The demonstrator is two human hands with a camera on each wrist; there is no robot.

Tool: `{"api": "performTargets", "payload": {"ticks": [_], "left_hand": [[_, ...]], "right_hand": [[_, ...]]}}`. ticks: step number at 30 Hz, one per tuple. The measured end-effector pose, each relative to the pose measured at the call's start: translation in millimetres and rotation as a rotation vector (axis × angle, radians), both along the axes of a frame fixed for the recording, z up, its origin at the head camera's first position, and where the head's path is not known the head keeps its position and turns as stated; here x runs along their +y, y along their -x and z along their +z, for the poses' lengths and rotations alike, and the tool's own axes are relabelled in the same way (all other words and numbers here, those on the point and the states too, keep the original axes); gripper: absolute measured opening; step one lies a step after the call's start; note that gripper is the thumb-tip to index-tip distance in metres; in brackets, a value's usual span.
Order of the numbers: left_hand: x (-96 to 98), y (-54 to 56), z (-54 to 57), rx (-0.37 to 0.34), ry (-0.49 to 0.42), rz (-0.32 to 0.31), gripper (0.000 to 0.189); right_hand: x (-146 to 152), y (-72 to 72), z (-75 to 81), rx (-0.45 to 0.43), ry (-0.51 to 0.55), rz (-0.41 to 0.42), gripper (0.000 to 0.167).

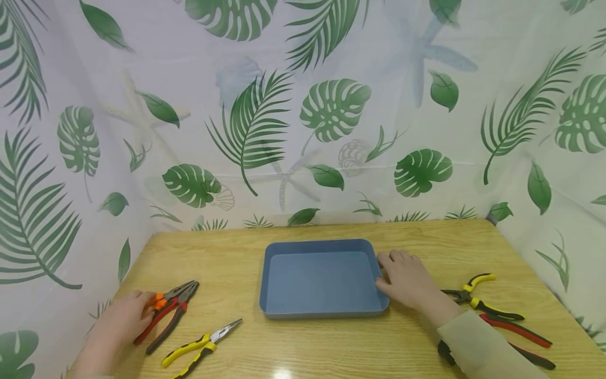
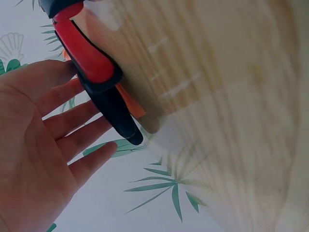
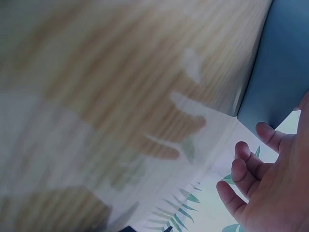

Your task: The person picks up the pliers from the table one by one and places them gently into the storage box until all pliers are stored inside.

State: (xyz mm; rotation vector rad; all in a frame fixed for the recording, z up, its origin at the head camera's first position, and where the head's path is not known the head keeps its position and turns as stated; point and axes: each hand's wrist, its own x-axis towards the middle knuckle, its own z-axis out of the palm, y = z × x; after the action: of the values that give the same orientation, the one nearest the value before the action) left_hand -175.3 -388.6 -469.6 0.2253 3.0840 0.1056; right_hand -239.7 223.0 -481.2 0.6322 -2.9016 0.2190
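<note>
My left hand (image 1: pixel 120 323) is at the left of the table, fingers by the orange-handled pliers (image 1: pixel 158 301). Red-and-black-handled pliers (image 1: pixel 170 316) lie partly over these; their handles (image 2: pixel 96 67) cross in front of my loosely extended fingers in the left wrist view. Nearer the front lie yellow-and-black long-nose pliers (image 1: pixel 205 345). In the middle stands a shallow blue tray (image 1: pixel 322 315) with nothing in it. My right hand (image 1: pixel 409 276) touches its right wall. In the right wrist view, a fingertip meets the tray corner (image 3: pixel 275 72), while the other fingers are loosely bent.
Right of the right forearm lie yellow-and-black-handled pliers (image 1: pixel 473 300) and red-and-black-handled pliers (image 1: pixel 518 331), partly hidden by the sleeve (image 1: pixel 483 342). A leaf-print cloth (image 1: pixel 293 131) hangs behind and at both sides of the wooden table (image 1: pixel 303 347).
</note>
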Motion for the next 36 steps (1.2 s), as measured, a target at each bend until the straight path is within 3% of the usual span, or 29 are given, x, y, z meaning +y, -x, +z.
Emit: {"api": "performTargets", "payload": {"ticks": [13, 22, 30, 36], "left_hand": [[-4.2, 7.6, 2.6, -0.017, -0.071, -0.003, 0.036], [-6.9, 15.6, 9.1, -0.051, -0.079, -0.057, 0.038], [-11.1, 24.0, 12.6, -0.122, -0.132, -0.064, 0.042], [-12.3, 24.9, 11.7, -0.125, -0.101, -0.062, 0.044]], "right_hand": [[1, 1.4, -1.2, 0.001, 0.010, -0.009, 0.026], [1, 0.5, -0.9, -0.002, 0.001, -0.011, 0.025], [-1, -2.2, 0.8, -0.015, 0.002, -0.019, 0.027], [-2, -2.1, 2.3, -0.021, -0.001, -0.020, 0.029]]}}
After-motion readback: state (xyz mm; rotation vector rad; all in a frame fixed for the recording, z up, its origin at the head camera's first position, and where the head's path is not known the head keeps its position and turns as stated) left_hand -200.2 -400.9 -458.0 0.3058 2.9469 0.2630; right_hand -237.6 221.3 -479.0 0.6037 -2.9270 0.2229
